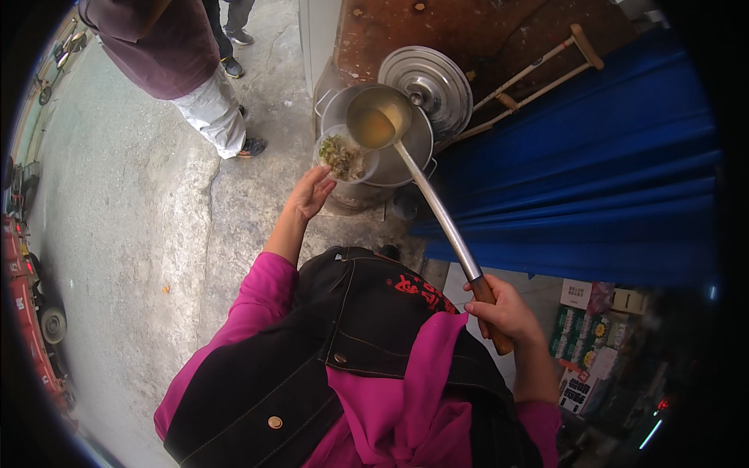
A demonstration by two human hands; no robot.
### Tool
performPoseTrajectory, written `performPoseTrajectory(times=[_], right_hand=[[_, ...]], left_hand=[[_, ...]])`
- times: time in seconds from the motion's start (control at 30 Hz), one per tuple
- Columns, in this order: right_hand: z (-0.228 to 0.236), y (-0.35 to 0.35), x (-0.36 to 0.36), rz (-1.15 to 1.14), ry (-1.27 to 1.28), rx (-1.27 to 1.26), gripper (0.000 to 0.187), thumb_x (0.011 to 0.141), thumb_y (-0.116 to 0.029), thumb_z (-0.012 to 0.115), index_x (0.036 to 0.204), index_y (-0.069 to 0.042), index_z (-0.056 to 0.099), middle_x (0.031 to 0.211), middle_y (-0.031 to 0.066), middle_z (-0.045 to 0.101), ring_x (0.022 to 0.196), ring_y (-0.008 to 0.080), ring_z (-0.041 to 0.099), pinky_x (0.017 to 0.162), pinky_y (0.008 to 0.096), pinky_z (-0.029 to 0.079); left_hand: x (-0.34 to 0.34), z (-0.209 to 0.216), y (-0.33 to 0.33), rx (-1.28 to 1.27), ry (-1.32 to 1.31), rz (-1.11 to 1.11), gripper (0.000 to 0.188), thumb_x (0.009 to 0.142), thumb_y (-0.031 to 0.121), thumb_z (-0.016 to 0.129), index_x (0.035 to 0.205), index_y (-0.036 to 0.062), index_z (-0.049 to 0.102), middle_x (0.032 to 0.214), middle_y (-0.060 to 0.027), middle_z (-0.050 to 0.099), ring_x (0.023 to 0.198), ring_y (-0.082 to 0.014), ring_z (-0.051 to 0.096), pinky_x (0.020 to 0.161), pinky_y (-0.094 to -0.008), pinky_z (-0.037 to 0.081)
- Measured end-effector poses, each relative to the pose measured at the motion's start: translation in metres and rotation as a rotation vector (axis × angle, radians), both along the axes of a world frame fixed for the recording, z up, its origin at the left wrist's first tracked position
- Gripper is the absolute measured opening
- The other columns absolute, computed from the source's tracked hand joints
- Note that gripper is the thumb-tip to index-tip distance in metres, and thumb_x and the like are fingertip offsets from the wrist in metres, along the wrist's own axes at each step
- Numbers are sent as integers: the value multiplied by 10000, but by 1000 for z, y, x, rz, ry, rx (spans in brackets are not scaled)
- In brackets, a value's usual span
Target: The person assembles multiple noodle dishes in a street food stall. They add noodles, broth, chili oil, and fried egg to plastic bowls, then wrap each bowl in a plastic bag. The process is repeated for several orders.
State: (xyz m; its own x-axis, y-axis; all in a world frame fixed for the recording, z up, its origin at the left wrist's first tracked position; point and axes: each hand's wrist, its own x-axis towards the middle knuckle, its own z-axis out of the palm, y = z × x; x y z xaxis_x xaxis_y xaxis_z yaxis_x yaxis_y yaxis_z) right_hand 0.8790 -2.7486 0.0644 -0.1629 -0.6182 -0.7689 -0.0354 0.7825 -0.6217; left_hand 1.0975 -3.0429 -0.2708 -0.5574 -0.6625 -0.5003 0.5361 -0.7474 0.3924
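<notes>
My right hand is closed around the brown wooden grip of a long-handled metal ladle. Yellowish broth fills part of the ladle's cup, which is over a large metal pot. With its fingers at the near rim, my left hand holds a clear plastic bowl at the pot's left side. Chopped green and brownish food lies in the bowl. The ladle's cup hides part of the pot's inside and overlaps the bowl's right edge.
A round metal lid leans at the pot's far right, beside a wooden crutch. Blue cloth hangs to the right, above stacked boxes. Another person stands at far left; a red vehicle is at the left edge.
</notes>
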Motion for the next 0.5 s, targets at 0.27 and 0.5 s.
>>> performPoseTrajectory(times=[0.27, 0.5], right_hand=[[0, 4, 1, -66, -25, -7, 329, 831, -77, 667, 1109, -3, 506, 679, 20, 547, 433, 96, 520, 395, 243, 435], [-14, 3, -14, -280, -406, -163, 320, 834, -85, 623, 1086, 65, 496, 591, 24, 492, 371, 94, 476, 333, 211, 374]], left_hand=[[0, -3, -1, -5, 8, -34, 377, 843, 157, 702, 1162, 47, 535, 1144, -75, 560, 1064, -218, 535, 981, -348, 439], [4, -10, -4, -23, 18, -43, 393, 867, 172, 658, 1201, 26, 510, 1178, -93, 565, 1075, -234, 542, 981, -361, 445]])
